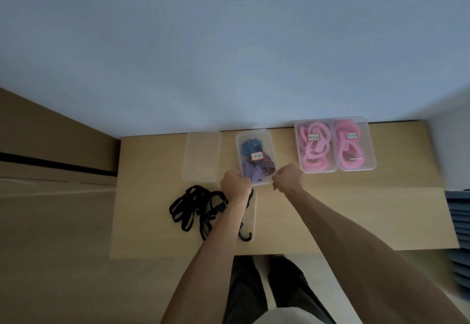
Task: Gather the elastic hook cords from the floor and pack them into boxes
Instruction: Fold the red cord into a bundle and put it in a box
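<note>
A clear lidded box (255, 145) holding blue and purple cords stands mid-table, with a red-edged label on top. My left hand (235, 181) grips its near left corner with curled fingers. My right hand (288, 177) is curled at its near right corner, touching the edge. A heap of black elastic hook cords (194, 209) lies on the table left of my left forearm. Another clear box (251, 218) lies partly under that forearm, a black hook (245, 236) showing at its near end.
Two closed clear boxes of pink cords (316, 145) (354, 144) stand side by side at the back right by the wall. An empty clear box or lid (201, 156) lies at the back left. The table's near edge (356, 248) runs above my legs. Blue stacked items (459, 222) are at far right.
</note>
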A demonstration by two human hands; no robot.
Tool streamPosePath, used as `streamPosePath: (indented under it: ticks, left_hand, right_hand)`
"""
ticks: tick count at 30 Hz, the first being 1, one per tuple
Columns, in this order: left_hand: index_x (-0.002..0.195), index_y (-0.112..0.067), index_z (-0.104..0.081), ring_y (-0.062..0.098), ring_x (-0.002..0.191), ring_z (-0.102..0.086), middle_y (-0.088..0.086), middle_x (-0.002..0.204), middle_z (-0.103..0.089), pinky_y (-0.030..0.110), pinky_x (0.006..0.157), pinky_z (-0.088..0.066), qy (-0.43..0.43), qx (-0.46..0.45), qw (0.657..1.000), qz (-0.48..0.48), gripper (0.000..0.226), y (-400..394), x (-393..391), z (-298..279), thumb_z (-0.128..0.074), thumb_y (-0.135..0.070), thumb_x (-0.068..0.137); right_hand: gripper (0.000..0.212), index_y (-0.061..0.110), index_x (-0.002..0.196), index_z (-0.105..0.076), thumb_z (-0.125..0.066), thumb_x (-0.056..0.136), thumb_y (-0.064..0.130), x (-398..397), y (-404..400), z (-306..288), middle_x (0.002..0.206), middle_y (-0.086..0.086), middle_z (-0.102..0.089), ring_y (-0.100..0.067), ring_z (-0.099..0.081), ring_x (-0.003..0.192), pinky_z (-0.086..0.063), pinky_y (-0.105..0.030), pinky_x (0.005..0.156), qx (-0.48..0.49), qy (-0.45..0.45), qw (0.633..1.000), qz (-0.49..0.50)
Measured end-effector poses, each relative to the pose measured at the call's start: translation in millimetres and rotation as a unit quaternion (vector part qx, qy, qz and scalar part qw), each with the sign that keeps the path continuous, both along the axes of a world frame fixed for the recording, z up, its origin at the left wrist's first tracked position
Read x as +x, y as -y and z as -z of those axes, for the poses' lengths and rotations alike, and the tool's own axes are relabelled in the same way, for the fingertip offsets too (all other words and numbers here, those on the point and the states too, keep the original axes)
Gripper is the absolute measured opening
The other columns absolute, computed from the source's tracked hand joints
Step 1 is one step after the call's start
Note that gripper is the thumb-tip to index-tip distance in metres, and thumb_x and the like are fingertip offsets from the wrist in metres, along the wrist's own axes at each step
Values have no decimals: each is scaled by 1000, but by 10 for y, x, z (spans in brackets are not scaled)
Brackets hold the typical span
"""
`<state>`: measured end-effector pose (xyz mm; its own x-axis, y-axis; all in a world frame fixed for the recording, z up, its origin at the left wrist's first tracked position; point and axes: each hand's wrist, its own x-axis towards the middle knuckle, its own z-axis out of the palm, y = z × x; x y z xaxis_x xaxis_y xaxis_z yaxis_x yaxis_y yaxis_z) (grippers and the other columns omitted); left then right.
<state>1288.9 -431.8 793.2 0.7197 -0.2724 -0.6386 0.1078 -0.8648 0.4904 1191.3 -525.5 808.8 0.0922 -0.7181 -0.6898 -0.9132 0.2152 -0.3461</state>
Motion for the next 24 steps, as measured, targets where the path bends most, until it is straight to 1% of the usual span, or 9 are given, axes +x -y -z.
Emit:
streamPosePath:
  ticks: [3,5,9,11,13,15,18,21,24]
  left_hand:
    - [51,-13,-39,19,49,-30,-2,49,-32,26,42,-23,22,-10,999,-33,35,-74,-62,21,-51,10,74]
    - [46,-17,-34,18,47,-27,-4,46,-27,27,43,-21,27,-16,998,-47,41,-81,-80,19,-50,12,71]
    - [56,-11,-46,24,57,-40,0,52,-38,30,44,-25,19,0,1000,-18,29,1,-40,16,-52,9,75]
    - [68,-8,-55,25,64,-48,1,62,-48,30,50,-32,13,5,1000,3,16,44,6,-6,-56,4,79]
    - [82,-7,-60,24,71,-53,2,76,-55,29,58,-40,23,-11,1000,8,4,99,64,-18,-59,-3,83]
    - [85,-5,-61,25,75,-55,4,81,-58,28,58,-38,48,-33,998,3,6,179,136,-27,-55,-5,87]
    - [85,2,-67,33,85,-63,15,87,-68,30,60,-35,61,-36,998,0,17,309,286,-28,-53,-5,91]
    - [94,-5,-76,30,93,-67,11,96,-75,27,67,-39,47,-31,998,-12,14,336,412,32,-64,-11,91]
    - [93,-10,-79,27,92,-69,7,93,-77,27,72,-48,1,-38,998,-43,12,303,476,117,-71,-15,87]
  right_hand:
    - [16,-4,87,-74,-58,81,-3,-52,-72,46,77,-20,-74,-30,-71,71,-60,-35,72,-10,35,998,43]
    - [17,-5,93,-71,-58,82,-4,-62,-109,95,83,-24,-73,-33,-71,78,-60,-38,76,-19,45,997,61]
    - [20,2,106,-67,-60,87,3,19,-96,104,106,-20,-69,-32,-66,98,-44,-25,71,-55,27,997,54]
    - [25,6,111,-65,-62,87,4,45,-85,82,108,-17,-68,-33,-64,99,-45,-28,72,-73,21,996,36]
    - [35,8,120,-61,-65,85,5,87,-59,63,109,-15,-66,-33,-63,99,-53,-37,78,-94,49,994,23]
    - [36,8,124,-60,-61,88,5,159,3,46,111,-15,-66,-32,-62,98,-54,-42,80,-107,85,990,23]
    - [32,6,120,-67,-54,91,2,310,150,26,113,-15,-69,-29,-64,98,-52,-36,80,-118,105,986,48]
    - [27,5,111,-70,-53,90,-2,368,261,22,110,-14,-70,-26,-64,92,-53,-34,76,-116,87,987,72]
    - [28,3,112,-70,-55,89,-4,355,309,31,111,-13,-70,-27,-66,96,-56,-34,77,-100,66,990,68]
